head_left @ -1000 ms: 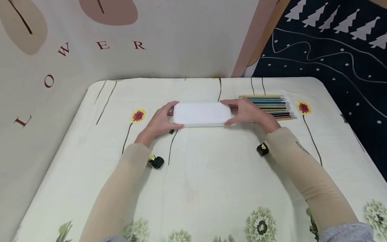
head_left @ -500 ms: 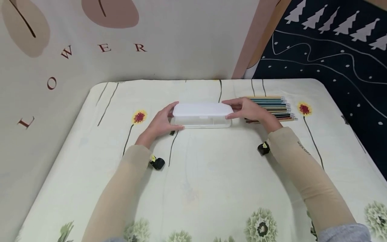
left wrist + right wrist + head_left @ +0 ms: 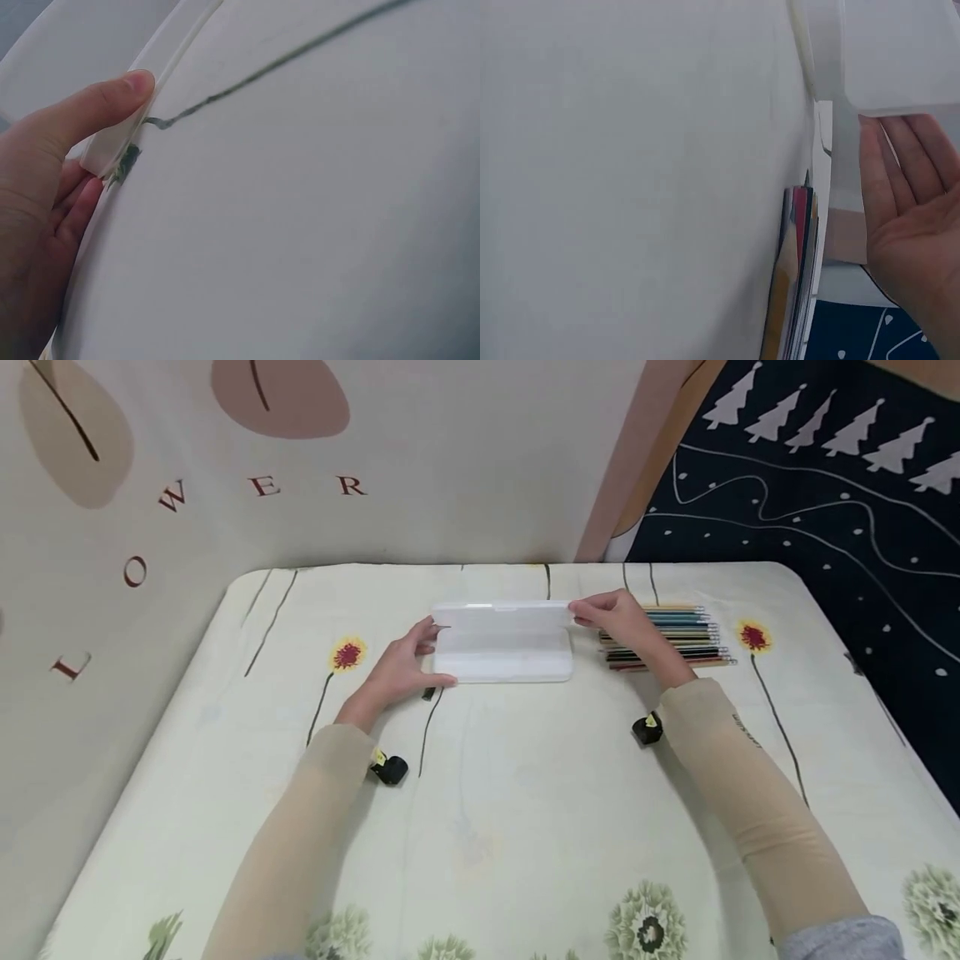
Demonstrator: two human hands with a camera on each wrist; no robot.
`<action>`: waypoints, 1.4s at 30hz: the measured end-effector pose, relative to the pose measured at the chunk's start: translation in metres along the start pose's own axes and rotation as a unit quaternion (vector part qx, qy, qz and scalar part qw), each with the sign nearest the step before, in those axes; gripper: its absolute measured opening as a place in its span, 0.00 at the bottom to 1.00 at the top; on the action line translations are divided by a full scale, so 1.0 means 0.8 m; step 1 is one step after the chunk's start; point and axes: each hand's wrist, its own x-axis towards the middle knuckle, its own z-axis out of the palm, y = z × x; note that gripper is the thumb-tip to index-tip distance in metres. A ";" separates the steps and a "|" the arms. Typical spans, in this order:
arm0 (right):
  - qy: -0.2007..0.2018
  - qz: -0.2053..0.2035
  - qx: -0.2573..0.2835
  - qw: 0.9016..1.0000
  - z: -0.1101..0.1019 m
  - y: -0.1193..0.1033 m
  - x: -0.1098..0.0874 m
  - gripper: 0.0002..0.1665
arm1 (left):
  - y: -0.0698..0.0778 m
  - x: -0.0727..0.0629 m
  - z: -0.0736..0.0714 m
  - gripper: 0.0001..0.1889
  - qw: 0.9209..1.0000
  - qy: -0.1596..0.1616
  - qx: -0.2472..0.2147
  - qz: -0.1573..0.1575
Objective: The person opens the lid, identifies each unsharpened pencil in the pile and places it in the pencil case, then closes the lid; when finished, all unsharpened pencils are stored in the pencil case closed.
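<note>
A white plastic pencil case (image 3: 502, 656) lies on the cloth with its lid (image 3: 502, 614) raised along the far side. Its inside looks bare in the head view. My left hand (image 3: 396, 670) grips the left end of the base, thumb on the front wall and fingers behind. That thumb (image 3: 112, 101) presses the wall in the left wrist view. At the lid's right corner, my right hand (image 3: 618, 620) holds the edge between thumb and fingertips. The right wrist view has these fingers (image 3: 900, 161) nearly straight against the lid's edge, the thumb hidden.
A row of pencils (image 3: 678, 639) lies right of the case, partly behind my right forearm. Small black devices (image 3: 390, 769) sit at both wrists. The flower-printed cloth (image 3: 517, 793) covers the table, which meets a printed wall (image 3: 465, 485) at the back.
The pencil case's lid has swung from closed up and back, lifted by my right hand, which moved slightly up. My left hand has stayed at the left end.
</note>
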 end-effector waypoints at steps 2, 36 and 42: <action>0.027 0.003 0.029 0.999 0.003 -0.002 0.003 0.31 | -0.001 0.001 0.001 0.61 1.000 -0.002 0.001 -0.004; 0.116 0.147 0.101 0.977 0.019 -0.015 0.059 0.31 | 0.001 -0.002 0.004 0.59 1.000 0.000 0.001 -0.003; 0.107 0.140 0.123 0.977 0.011 -0.022 0.054 0.31 | -0.002 0.001 0.005 0.59 1.000 -0.001 -0.006 -0.001</action>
